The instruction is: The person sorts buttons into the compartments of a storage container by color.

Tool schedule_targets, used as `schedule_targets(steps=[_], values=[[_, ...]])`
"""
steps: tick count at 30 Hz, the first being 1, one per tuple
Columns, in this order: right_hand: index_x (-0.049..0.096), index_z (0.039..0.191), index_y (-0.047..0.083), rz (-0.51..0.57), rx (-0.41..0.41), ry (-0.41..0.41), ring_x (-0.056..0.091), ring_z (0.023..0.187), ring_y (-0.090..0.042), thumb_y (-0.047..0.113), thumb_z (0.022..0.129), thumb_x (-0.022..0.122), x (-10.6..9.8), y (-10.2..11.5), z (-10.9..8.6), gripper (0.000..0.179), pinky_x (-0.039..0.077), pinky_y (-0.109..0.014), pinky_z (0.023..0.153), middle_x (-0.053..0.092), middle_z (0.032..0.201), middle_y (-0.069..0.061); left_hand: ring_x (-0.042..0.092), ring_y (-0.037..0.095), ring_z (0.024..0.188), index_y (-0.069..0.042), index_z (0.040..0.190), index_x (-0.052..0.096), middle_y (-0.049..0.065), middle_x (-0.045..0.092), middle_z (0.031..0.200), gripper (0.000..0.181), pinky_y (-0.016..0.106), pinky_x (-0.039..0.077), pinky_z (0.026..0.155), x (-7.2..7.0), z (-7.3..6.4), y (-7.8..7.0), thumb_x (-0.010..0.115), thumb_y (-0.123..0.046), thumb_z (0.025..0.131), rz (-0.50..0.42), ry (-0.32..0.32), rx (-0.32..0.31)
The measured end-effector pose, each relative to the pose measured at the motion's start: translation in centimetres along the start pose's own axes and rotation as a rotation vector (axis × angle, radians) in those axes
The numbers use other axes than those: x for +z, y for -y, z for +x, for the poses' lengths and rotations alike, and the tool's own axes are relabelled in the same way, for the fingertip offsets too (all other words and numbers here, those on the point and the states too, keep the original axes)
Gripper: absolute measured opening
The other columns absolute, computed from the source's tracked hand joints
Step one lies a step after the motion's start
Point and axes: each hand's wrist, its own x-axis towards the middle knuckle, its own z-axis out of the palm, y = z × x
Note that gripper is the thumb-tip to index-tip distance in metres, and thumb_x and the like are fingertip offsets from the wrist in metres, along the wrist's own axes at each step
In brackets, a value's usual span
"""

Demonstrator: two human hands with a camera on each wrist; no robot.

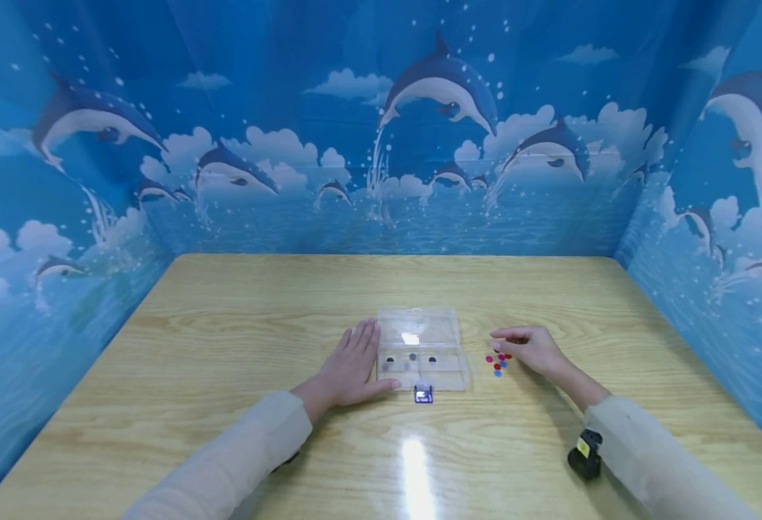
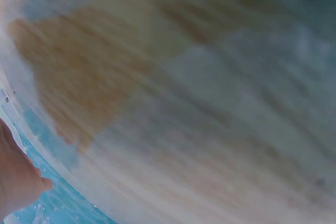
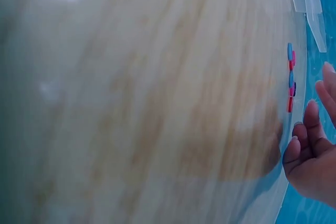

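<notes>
A clear plastic compartment box (image 1: 442,380) stands on the table with its lid (image 1: 433,326) raised open toward the back. Dark round pieces (image 1: 433,360) and a grey one (image 1: 413,357) lie inside its compartments. My left hand (image 1: 353,368) rests along the box's left side, fingers extended and thumb at the front edge. To the right of the box lies a loose group of small button-like discs (image 1: 498,366), red, pink, blue and dark. My right hand (image 1: 533,349) is just over their far side, thumb and forefinger apart; nothing shows between them.
The box's blue latch (image 1: 423,394) hangs over its front. A wood-grain table (image 1: 257,303) extends all around, with a dolphin-print curtain (image 1: 289,173) behind and at both sides. A black device (image 1: 585,455) is on the right wrist.
</notes>
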Motion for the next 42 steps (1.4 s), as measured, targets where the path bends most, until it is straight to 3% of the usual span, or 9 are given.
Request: schedule_targets(steps=[14, 28, 42], values=[[0.065, 0.112, -0.003, -0.073, 0.010, 0.043, 0.054, 0.081, -0.006, 0.019, 0.086, 0.066, -0.6, -0.4, 0.5, 0.034, 0.045, -0.020, 0.061, 0.063, 0.115, -0.023, 0.008, 0.036, 0.144, 0.006, 0.146, 0.009, 0.023, 0.004, 0.154, 0.096, 0.049, 0.011, 0.117, 0.0, 0.1, 0.0, 0.039, -0.064, 0.089, 0.009, -0.001, 0.007], [0.070, 0.101, -0.003, -0.125, -0.026, 0.029, 0.055, 0.074, -0.002, 0.012, 0.084, 0.067, -0.5, -1.0, 1.0, 0.023, 0.045, -0.019, 0.062, 0.070, 0.097, -0.017, 0.008, 0.036, 0.144, 0.006, 0.146, 0.009, 0.023, 0.005, 0.154, 0.096, 0.048, 0.011, 0.117, -0.1, 0.0, 0.0, 0.038, -0.066, 0.088, 0.001, 0.001, 0.003], [0.070, 0.092, -0.002, -0.190, -0.038, -0.009, 0.049, 0.070, -0.010, 0.011, 0.084, 0.067, 0.1, -0.6, 0.9, 0.016, 0.039, -0.020, 0.058, 0.068, 0.081, -0.009, 0.009, 0.036, 0.143, 0.005, 0.146, 0.009, 0.023, 0.004, 0.154, 0.096, 0.048, 0.012, 0.117, 0.1, 0.0, 0.1, 0.034, -0.067, 0.088, 0.020, 0.002, 0.003]])
